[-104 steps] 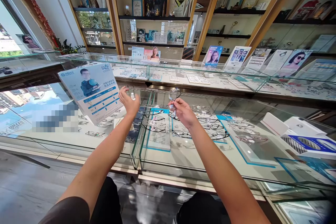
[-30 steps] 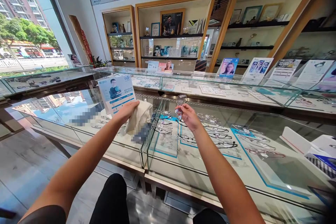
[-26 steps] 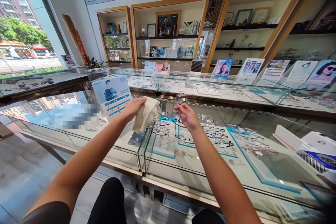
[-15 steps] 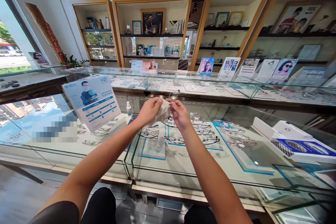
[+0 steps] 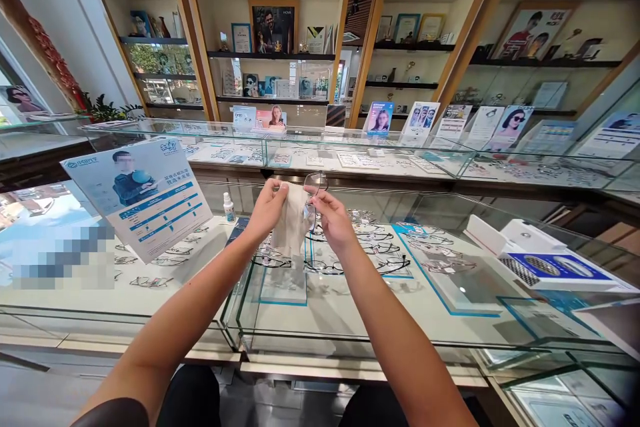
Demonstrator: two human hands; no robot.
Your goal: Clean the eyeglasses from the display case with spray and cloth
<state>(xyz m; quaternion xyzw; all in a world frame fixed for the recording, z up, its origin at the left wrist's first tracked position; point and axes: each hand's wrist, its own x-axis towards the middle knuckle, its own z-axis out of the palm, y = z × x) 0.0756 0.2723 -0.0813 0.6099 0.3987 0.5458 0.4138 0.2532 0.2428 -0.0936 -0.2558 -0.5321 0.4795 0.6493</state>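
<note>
My left hand [image 5: 267, 203] is closed on a pale cleaning cloth [image 5: 289, 227], which hangs down between my two hands. My right hand [image 5: 333, 217] pinches a pair of thin-framed glasses [image 5: 314, 187], held upright just right of the cloth. Both hands meet above the glass top of a display counter [image 5: 350, 293]. The cloth touches or covers the lower lens. A small white spray bottle [image 5: 229, 207] stands on the counter to the left of my left hand.
A tilted advertising card [image 5: 140, 193] stands on the counter at left. Rows of spectacle frames [image 5: 380, 257] lie under the glass. White and blue boxes [image 5: 550, 260] sit at right. A second glass counter [image 5: 350, 153] and wall shelves stand behind.
My left hand left the spray bottle on the counter, took up the cloth and brought it over to the glasses. The view also turned from left back to centre.
</note>
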